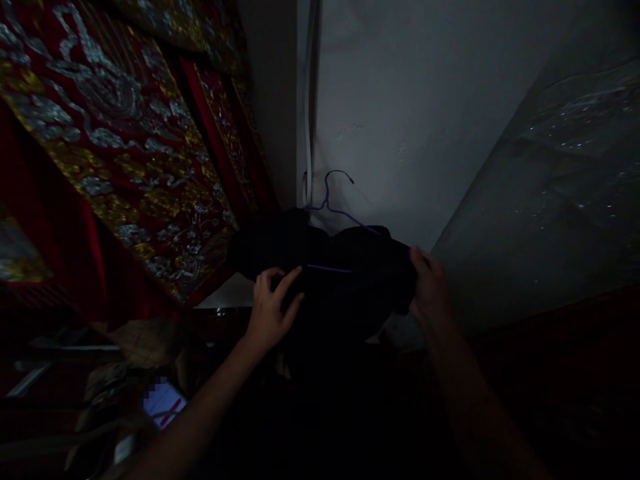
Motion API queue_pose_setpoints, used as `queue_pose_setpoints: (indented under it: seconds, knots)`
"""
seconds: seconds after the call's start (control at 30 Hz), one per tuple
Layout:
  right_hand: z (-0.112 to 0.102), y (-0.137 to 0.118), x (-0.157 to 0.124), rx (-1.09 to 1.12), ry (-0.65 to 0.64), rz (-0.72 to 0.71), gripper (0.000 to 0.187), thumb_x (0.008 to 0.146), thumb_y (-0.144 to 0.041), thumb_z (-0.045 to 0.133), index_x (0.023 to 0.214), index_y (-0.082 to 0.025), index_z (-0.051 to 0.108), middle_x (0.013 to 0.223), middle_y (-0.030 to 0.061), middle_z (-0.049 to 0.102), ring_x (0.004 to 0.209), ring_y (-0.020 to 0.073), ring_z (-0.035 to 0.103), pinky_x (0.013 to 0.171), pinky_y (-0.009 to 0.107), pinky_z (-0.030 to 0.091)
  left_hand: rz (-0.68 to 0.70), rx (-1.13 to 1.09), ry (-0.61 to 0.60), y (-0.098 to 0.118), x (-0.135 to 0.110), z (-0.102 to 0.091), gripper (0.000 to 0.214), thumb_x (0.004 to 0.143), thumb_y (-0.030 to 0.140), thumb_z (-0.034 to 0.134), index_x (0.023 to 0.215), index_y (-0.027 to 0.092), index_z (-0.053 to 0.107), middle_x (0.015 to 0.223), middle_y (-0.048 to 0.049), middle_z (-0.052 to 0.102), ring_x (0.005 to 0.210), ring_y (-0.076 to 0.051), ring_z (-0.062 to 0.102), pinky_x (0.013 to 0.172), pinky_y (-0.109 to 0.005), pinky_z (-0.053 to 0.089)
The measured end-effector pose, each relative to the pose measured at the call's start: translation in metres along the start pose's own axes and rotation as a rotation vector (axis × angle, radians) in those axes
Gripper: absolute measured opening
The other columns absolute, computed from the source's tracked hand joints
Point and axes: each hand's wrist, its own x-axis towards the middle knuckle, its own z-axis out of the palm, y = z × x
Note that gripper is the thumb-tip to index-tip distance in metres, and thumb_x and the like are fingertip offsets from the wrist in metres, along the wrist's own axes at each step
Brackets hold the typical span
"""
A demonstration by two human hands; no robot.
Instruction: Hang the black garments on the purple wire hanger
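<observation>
A dark garment [360, 293] hangs on a thin purple clothes hanger [327, 200], in front of me at the middle of the view. The hanger's hook points up and is free of any rail, and part of its lower bar shows across the dark cloth. My right hand [430, 283] grips the garment's right edge, thumb on the near side. Against the garment's left part is my left hand [275, 300], with thumb and forefinger apart and the other fingers bent. Poor light hides the garment's folds and lower outline.
Red cloth with gold and silver embroidery [125, 133] hangs at the left. A pale wall [400, 100] with a vertical cable [309, 100] stands behind. Clear plastic sheeting [575, 167] covers the right side. A lit bluish-white thing with a red mark [164, 402] lies low at left among dim clutter.
</observation>
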Motion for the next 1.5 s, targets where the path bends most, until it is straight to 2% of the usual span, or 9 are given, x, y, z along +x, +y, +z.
queue_pose_setpoints:
  seconds: [0.2,0.37,0.5,0.67,0.8,1.03,1.17,1.3,1.5]
  knots:
    - [0.007,-0.03,-0.015,-0.074,-0.081,-0.197,0.03,0.071,-0.052,0.079,0.079,-0.024,0.071,0.073,-0.0028,0.067,0.073,0.0168,0.064,0.069,0.028,0.052,0.031,-0.115,0.188,0.003,-0.014,0.013,0.048,0.089,0.02,0.064,0.133,0.03,0.047,0.121,-0.0101,0.047,0.114,-0.027,0.051,0.094,-0.045,0.048]
    - [0.07,-0.05,0.001,-0.05,-0.297,-0.178,0.036,0.067,-0.054,0.082,0.081,-0.022,0.072,0.079,0.0003,0.071,0.078,0.0181,0.066,0.074,0.031,0.054,0.037,-0.143,0.285,0.0,-0.009,0.006,0.057,0.088,0.019,0.065,0.138,0.033,0.042,0.12,-0.0094,0.048,0.112,-0.026,0.053,0.093,-0.045,0.048]
    - [0.103,-0.044,0.028,0.036,-0.325,-0.096,0.041,0.064,-0.057,0.081,0.078,-0.02,0.069,0.078,0.0024,0.072,0.082,0.0214,0.069,0.075,0.034,0.056,-0.036,-0.08,0.183,-0.003,0.007,-0.009,0.057,0.092,0.024,0.059,0.146,0.031,0.041,0.125,-0.0108,0.05,0.118,-0.027,0.051,0.101,-0.047,0.043]
    - [0.068,-0.024,0.019,0.131,-0.134,-0.029,0.043,0.064,-0.057,0.082,0.081,-0.02,0.067,0.076,0.0015,0.072,0.082,0.0229,0.071,0.073,0.035,0.058,-0.028,-0.073,-0.182,-0.002,0.013,-0.016,0.055,0.098,0.025,0.049,0.151,0.033,0.037,0.109,-0.0068,0.06,0.104,-0.024,0.056,0.097,-0.043,0.043]
    - [0.036,-0.009,-0.009,0.09,-0.123,0.089,0.042,0.063,-0.055,0.083,0.081,-0.02,0.068,0.074,0.0016,0.072,0.08,0.0234,0.071,0.072,0.035,0.058,-0.013,0.016,-0.284,0.003,0.009,-0.006,0.056,0.097,0.027,0.048,0.152,0.033,0.036,0.123,-0.0107,0.058,0.114,-0.028,0.054,0.099,-0.046,0.042]
    - [0.027,0.011,-0.006,-0.034,-0.088,-0.046,0.038,0.074,-0.054,0.076,0.091,-0.02,0.07,0.093,0.0015,0.073,0.094,0.0189,0.067,0.088,0.031,0.051,-0.216,0.216,-0.583,-0.002,-0.002,0.012,0.03,0.096,0.034,0.051,0.119,0.02,0.065,0.112,-0.0168,0.065,0.108,-0.034,0.061,0.093,-0.051,0.046]
    - [0.016,0.03,-0.025,-0.228,0.027,-0.321,0.035,0.085,-0.048,0.065,0.101,-0.017,0.068,0.106,0.0063,0.069,0.104,0.0209,0.061,0.096,0.035,0.045,-0.245,0.026,-0.489,-0.005,-0.03,0.026,0.02,0.096,0.033,0.053,0.099,0.02,0.068,0.096,-0.0114,0.066,0.092,-0.027,0.065,0.084,-0.041,0.052]
    - [0.004,0.059,-0.096,-0.287,0.262,-0.393,0.032,0.086,-0.042,0.065,0.106,-0.018,0.062,0.109,0.0081,0.063,0.105,0.0215,0.058,0.095,0.035,0.044,-0.284,-0.308,-0.16,0.003,-0.069,0.05,0.014,0.094,0.025,0.054,0.105,0.022,0.062,0.099,-0.0071,0.067,0.093,-0.022,0.066,0.084,-0.036,0.054]
    - [0.009,0.07,-0.168,-0.363,-0.752,0.147,0.032,0.093,-0.05,0.054,0.079,-0.021,0.056,0.071,-0.0006,0.059,0.07,0.016,0.058,0.067,0.026,0.044,-0.522,-0.624,0.152,0.033,-0.105,0.069,0.059,0.087,0.022,0.065,0.14,0.024,0.041,0.112,-0.0082,0.065,0.099,-0.018,0.068,0.088,-0.033,0.056]
